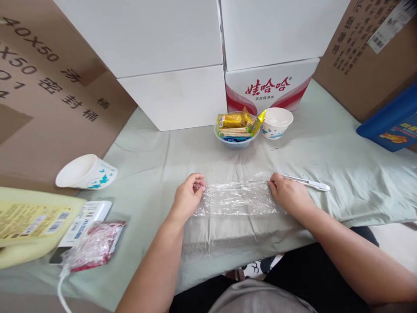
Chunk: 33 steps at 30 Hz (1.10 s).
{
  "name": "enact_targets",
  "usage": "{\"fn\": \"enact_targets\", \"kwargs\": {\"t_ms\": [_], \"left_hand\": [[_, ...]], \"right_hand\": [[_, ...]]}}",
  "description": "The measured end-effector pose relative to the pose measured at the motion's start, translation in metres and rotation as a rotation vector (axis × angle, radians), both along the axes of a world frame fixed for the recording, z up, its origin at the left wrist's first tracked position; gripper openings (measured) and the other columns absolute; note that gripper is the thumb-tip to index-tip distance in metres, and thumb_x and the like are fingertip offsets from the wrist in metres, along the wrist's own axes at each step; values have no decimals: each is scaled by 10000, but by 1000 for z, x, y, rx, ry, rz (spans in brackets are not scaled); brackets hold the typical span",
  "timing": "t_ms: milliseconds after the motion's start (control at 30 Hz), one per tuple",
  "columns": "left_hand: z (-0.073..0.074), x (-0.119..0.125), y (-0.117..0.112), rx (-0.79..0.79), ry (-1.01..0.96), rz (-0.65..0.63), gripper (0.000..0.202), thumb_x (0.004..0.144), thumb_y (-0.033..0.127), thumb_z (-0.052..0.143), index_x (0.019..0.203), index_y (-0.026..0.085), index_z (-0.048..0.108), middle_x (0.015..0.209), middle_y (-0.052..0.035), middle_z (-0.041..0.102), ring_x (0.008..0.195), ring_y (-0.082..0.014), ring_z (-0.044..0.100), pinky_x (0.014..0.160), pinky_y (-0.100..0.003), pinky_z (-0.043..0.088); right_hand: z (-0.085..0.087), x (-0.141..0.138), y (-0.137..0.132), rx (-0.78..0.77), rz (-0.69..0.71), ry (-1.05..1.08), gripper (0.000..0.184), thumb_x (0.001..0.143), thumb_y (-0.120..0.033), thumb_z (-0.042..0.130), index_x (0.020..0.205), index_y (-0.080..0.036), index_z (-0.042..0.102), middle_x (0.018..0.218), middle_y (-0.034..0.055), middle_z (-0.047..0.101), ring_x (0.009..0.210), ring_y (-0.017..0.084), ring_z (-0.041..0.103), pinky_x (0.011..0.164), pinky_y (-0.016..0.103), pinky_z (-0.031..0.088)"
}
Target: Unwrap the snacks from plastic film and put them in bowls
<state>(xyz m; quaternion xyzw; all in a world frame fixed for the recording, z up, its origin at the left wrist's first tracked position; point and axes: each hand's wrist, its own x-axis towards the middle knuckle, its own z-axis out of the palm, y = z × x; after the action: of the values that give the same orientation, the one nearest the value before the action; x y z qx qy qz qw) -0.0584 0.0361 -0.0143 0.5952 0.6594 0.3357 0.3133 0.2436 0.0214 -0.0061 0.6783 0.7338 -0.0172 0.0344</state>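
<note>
A crinkled sheet of clear plastic film [239, 198] lies stretched out between my hands on the cloth-covered table. My left hand [189, 195] pinches its left edge between thumb and fingers. At the right edge, my right hand [288, 193] grips the film with its fingers bent in. A white utility knife [309, 183] rests on the cloth just beyond my right hand, its near end partly hidden by the hand.
Behind the film stand a bowl [239, 143] of wrapped snacks and a paper bowl [276, 124]. Another paper bowl [86, 171] leans at left, near a yellow jug [35, 226] and a red plastic-wrapped packet [97, 245]. White boxes [192, 98] wall the back; a blue container [391, 126] is at right.
</note>
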Motion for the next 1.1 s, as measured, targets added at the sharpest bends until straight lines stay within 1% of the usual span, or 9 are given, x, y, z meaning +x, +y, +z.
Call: {"fn": "enact_targets", "kwargs": {"t_ms": [200, 333, 400, 533, 700, 800, 900, 1000, 1100], "left_hand": [[22, -8, -6, 12, -224, -93, 316, 695, 244, 617, 1007, 198, 591, 774, 24, 534, 733, -126, 580, 687, -254, 476], [35, -19, -15, -287, -124, -276, 440, 619, 314, 749, 1016, 199, 598, 709, 57, 509, 601, -103, 519, 576, -238, 449], [36, -21, -18, -399, -79, -304, 421, 636, 384, 760, 972, 201, 584, 707, 48, 546, 578, -114, 531, 542, -243, 439], [31, -15, -17, -333, -63, -251, 292, 694, 393, 710, 870, 200, 579, 719, 24, 587, 603, -125, 551, 544, -240, 426], [26, -9, -8, -162, -265, -143, 293, 660, 326, 707, 881, 192, 570, 726, 27, 582, 646, -116, 561, 606, -240, 443], [26, -11, -6, -206, -384, -106, 395, 617, 322, 740, 931, 198, 535, 768, 23, 603, 640, -117, 587, 566, -231, 431], [30, -14, -7, -318, -406, -145, 532, 615, 351, 774, 1056, 205, 515, 773, 19, 630, 616, -121, 600, 527, -221, 402], [33, -15, -8, -394, -367, -155, 616, 658, 450, 764, 1148, 194, 493, 649, 35, 621, 536, -123, 568, 493, -224, 378], [33, -13, -7, -360, -352, -71, 609, 651, 487, 764, 1109, 177, 509, 560, 53, 585, 481, -117, 537, 471, -221, 364]], "right_hand": [[-1, 2, -3, 34, 22, -53, 232, 993, -300, 362, 949, -173, 551, 777, 80, 718, 695, 238, 693, 487, 293, 236], [-1, 2, -2, 28, 20, -46, 220, 988, -301, 378, 933, -177, 550, 765, 77, 717, 686, 230, 690, 483, 290, 229], [-2, 2, -2, 41, 28, -37, 219, 987, -299, 378, 925, -177, 549, 751, 78, 715, 681, 228, 687, 486, 289, 235], [-6, 4, -2, 60, 45, -25, 218, 985, -298, 382, 938, -171, 553, 735, 84, 713, 669, 232, 681, 494, 289, 247], [-6, 5, -2, 69, 55, -26, 224, 981, -298, 386, 940, -169, 564, 745, 91, 716, 659, 227, 674, 495, 284, 257], [-5, 4, -2, 66, 59, -32, 233, 982, -294, 380, 936, -166, 568, 735, 93, 713, 657, 234, 676, 494, 287, 254], [-3, 3, -2, 54, 51, -33, 235, 984, -294, 380, 939, -165, 571, 739, 95, 713, 655, 239, 673, 494, 287, 263], [-2, 3, -2, 49, 48, -32, 223, 982, -290, 392, 936, -166, 571, 739, 92, 713, 658, 233, 671, 498, 284, 273], [-2, 3, -2, 56, 57, -36, 219, 980, -287, 397, 934, -163, 571, 741, 88, 715, 667, 230, 675, 498, 284, 270]]}}
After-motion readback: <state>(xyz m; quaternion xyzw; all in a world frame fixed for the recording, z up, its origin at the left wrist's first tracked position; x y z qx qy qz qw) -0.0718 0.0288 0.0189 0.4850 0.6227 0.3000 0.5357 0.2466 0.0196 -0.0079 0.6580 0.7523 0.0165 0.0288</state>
